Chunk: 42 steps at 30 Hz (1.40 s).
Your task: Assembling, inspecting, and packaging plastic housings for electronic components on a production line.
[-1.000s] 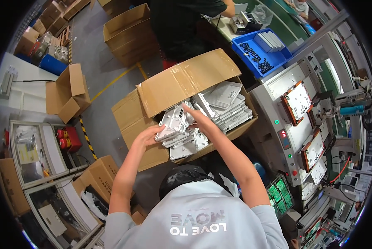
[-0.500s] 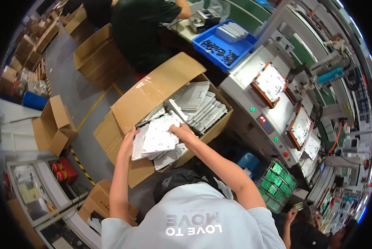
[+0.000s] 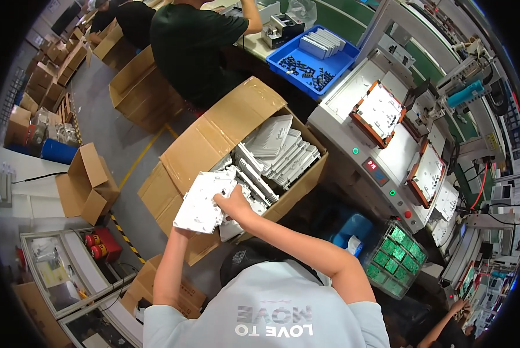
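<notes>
A small stack of flat white housing panels (image 3: 201, 200) is tilted above the near left side of an open cardboard box (image 3: 213, 127). My left hand (image 3: 184, 232) holds the stack from below at its near edge, its fingers hidden under the panels. From the right, my right hand (image 3: 235, 205) grips the stack, thumb on the top panel and the other fingers partly hidden. Inside the box, more white ribbed panels (image 3: 292, 159) lean in rows, several right beside my right hand.
A workbench machine (image 3: 353, 133) with white panels in orange-brown fixtures stands at right. Beyond the box are a blue tray (image 3: 306, 81) of panels and small black parts, and a seated person (image 3: 196, 52) in dark clothes. A rack of green circuit boards (image 3: 393, 261) stands near my right elbow.
Both hands have brought the panels left and toward me, turning the stack. My left hand has gone from the stack's left side to beneath it, and more ribbed panels show in the box.
</notes>
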Tool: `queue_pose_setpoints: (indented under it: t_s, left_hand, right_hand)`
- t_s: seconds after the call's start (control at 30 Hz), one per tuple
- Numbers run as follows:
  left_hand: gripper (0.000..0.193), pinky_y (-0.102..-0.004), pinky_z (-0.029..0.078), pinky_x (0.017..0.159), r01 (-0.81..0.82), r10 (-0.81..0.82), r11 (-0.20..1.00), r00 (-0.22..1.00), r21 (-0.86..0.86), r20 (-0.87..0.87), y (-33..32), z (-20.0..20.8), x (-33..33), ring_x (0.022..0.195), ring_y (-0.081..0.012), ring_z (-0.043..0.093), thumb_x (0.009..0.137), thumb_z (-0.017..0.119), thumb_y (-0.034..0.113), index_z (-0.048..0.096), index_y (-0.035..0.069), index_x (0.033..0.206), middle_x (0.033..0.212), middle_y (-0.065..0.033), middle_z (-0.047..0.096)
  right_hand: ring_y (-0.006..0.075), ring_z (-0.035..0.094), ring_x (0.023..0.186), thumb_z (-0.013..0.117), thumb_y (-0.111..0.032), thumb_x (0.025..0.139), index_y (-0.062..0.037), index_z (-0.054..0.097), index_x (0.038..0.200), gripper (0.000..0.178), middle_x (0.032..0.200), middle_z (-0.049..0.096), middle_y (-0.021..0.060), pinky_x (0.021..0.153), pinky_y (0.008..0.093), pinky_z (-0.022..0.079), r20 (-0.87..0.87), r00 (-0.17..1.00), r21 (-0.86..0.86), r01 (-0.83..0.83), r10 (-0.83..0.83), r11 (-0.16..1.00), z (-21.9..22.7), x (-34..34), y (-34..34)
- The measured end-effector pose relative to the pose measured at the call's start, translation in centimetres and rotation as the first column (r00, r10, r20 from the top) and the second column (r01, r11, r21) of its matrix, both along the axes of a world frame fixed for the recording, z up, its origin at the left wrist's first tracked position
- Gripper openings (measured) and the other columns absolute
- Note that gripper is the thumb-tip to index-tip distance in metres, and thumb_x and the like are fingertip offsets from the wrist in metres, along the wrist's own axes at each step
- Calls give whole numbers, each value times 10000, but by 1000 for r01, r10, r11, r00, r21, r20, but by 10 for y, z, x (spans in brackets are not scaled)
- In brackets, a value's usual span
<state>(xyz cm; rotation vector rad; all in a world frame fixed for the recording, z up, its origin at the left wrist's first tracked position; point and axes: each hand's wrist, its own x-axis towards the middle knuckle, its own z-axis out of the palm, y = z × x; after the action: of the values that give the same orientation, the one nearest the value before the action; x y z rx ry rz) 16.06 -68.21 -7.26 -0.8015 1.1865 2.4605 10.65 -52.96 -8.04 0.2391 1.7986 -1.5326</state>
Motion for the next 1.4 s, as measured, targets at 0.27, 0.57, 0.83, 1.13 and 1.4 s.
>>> queue_pose_setpoints:
  t_s: [0.27, 0.57, 0.83, 1.13, 1.4]
  left_hand:
    - [447, -356, 560, 778, 180, -181, 983, 974, 23, 136, -24, -68, 15, 935, -239, 640, 961, 462, 314, 490, -24, 1252, 1131, -138, 611]
    - [586, -436, 558, 772, 167, -163, 975, 986, -143, 41, -25, -77, 14, 964, -316, 625, 949, 366, 462, 405, 28, 1341, 1202, -166, 569]
    - [574, -369, 370, 1041, -78, 74, 997, 988, -24, -132, 91, 96, -13, 1279, -244, 403, 966, 424, 368, 281, 70, 1435, 1409, -134, 374]
    - [708, -350, 379, 993, 172, -288, 919, 908, -355, -304, 272, 115, -66, 1210, -253, 438, 858, 584, 56, 203, 61, 1454, 1369, -135, 389]
    - [896, -335, 250, 1074, 831, -880, 432, 304, -350, -364, 444, 127, -79, 1292, -247, 333, 793, 652, 115, 71, 41, 1472, 1420, -161, 301]
  right_hand:
    - [276, 579, 987, 612, -270, 765, 171, 215, 1266, 777, 1106, 549, 237, 851, 337, 487, 46, 998, -169, 47, -40, 984, -10, 22, 41]
    - [359, 603, 947, 572, -278, 804, 58, 295, 1262, 632, 1032, 570, 291, 813, 395, 478, -240, 968, -216, 26, -79, 976, -7, 38, 69]
    - [406, 377, 1262, 606, -500, 807, 57, 67, 1438, 999, 1378, 311, 312, 1037, 413, 327, -426, 898, -145, 54, -112, 988, 64, 19, 137]
    - [339, 327, 1314, 779, -340, 720, 2, 104, 1444, 1047, 1410, 304, 249, 1081, 368, 268, -510, 744, -220, 372, -432, 902, 98, 36, 304]
    - [210, 344, 1298, 692, -250, 821, -40, 134, 1469, 880, 1425, 323, 128, 1058, 318, 299, -40, 322, -511, 807, -946, 296, 31, 129, 406]
